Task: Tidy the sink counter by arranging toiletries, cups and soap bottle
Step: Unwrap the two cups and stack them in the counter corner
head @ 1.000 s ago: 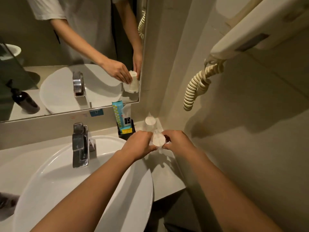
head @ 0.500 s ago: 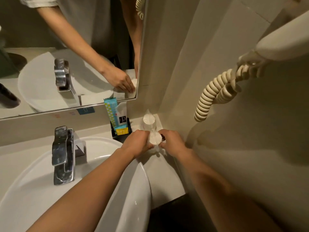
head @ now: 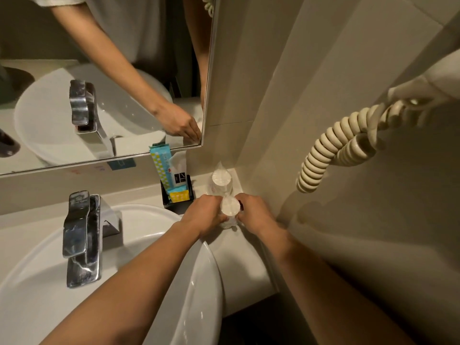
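A wrapped cup with a white paper lid (head: 230, 206) stands on the counter (head: 246, 255) to the right of the basin. My left hand (head: 204, 215) and my right hand (head: 251, 212) both clasp it, one on each side. Just behind it, in the corner, stands a second wrapped cup (head: 221, 179), upright and touching nothing but the first. A black holder (head: 178, 197) left of the cups carries a blue patterned toiletry packet (head: 163, 165), a white sachet and a yellow one. No soap bottle shows on the counter itself.
A white basin (head: 196, 282) with a chrome tap (head: 82, 235) fills the left. The mirror (head: 104, 78) hangs above the back ledge. A beige coiled cord (head: 331, 148) hangs from a wall dryer at right. The counter's front edge drops off below my right forearm.
Both hands, still on the front cup, have shifted it slightly back toward the corner cup. The view has tilted down and to the right.
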The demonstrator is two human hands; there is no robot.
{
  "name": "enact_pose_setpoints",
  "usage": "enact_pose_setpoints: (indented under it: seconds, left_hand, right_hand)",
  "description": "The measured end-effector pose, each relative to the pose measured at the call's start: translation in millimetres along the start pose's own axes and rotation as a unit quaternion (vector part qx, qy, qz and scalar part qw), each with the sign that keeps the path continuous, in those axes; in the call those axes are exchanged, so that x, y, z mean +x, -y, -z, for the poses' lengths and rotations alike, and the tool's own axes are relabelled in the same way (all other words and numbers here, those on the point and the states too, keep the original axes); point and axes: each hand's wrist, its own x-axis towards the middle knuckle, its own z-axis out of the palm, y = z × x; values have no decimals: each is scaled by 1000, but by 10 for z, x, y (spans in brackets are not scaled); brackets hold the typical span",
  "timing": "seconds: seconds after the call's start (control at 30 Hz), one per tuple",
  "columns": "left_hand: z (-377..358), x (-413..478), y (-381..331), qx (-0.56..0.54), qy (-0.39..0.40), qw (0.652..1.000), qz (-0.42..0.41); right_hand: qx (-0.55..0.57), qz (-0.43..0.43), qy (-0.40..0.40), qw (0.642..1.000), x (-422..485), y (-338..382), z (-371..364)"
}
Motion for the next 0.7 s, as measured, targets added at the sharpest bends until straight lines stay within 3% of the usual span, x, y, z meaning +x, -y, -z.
enact_pose_setpoints:
  seconds: [0.37,0.7]
  left_hand:
    - [-7,-33,-18,-39,-13,999,6]
    - [83,-278,-67,-1,-36,999,13]
  right_hand:
    - [25,-29,5,999,-22,42,8]
    - [67,-54,-30,996,-279,90,43]
